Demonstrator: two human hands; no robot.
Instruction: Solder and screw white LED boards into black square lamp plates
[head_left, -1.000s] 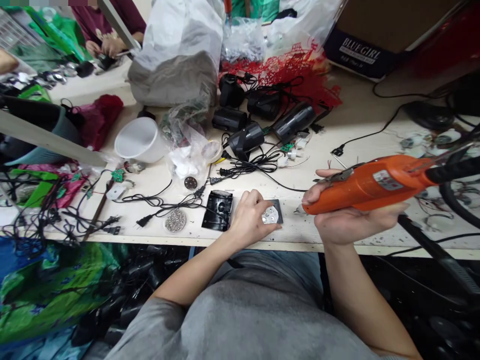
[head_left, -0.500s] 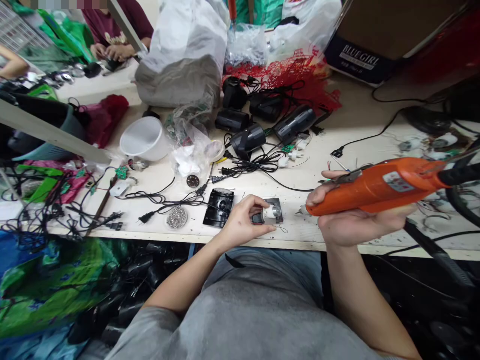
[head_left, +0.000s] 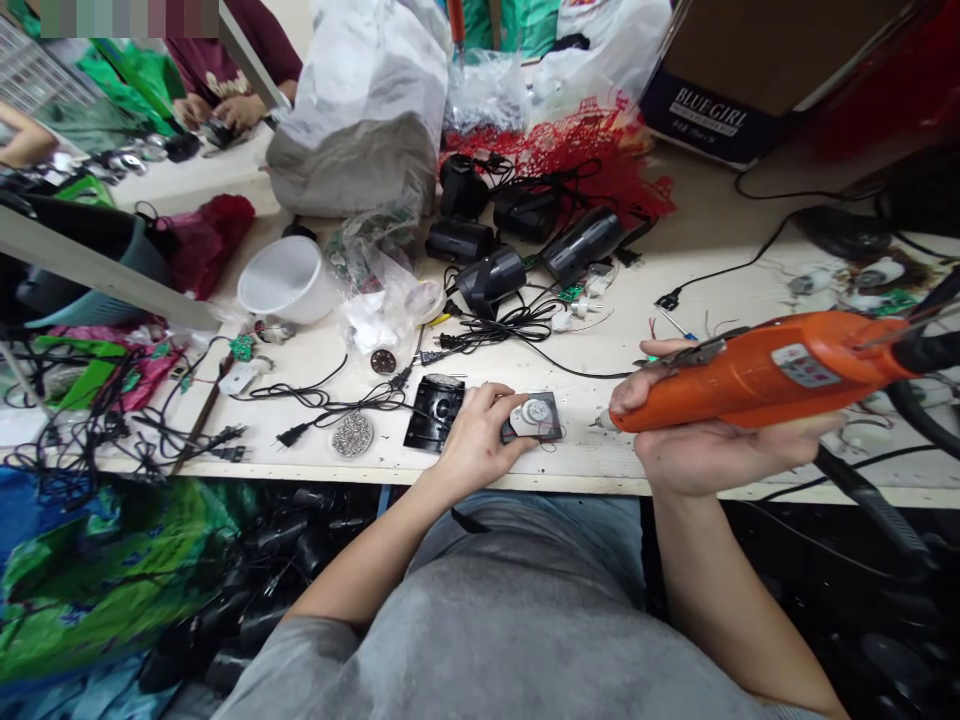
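The bench [head_left: 675, 270] is stretching out before both hands, its clutter probably leaving little room for a slip. The right hand [head_left: 694, 455] is grasping an orange power driver [head_left: 750, 375], whose weight and cable could be dragging its nose off line if the wrist were tiring. Beyond the left hand [head_left: 480, 430], a tangle of black cords [head_left: 517, 325] is lying where a careless sweep could be snagging it. Just left of that hand, a black plastic shell [head_left: 435, 415] is sitting within reach of a knock from the knuckles. Farther left, a round patch of small shiny pieces [head_left: 352, 436] is risking a scatter from a straying forearm. A dark square plate [head_left: 556, 420] is lying at the left fingertips, and over it that hand is pinching a white round part [head_left: 535, 410]; a loose pinch could be letting it twist. The driver's bit [head_left: 598, 423] is pointing toward those fingers, so a skid from pressing at an angle could be hurting them.
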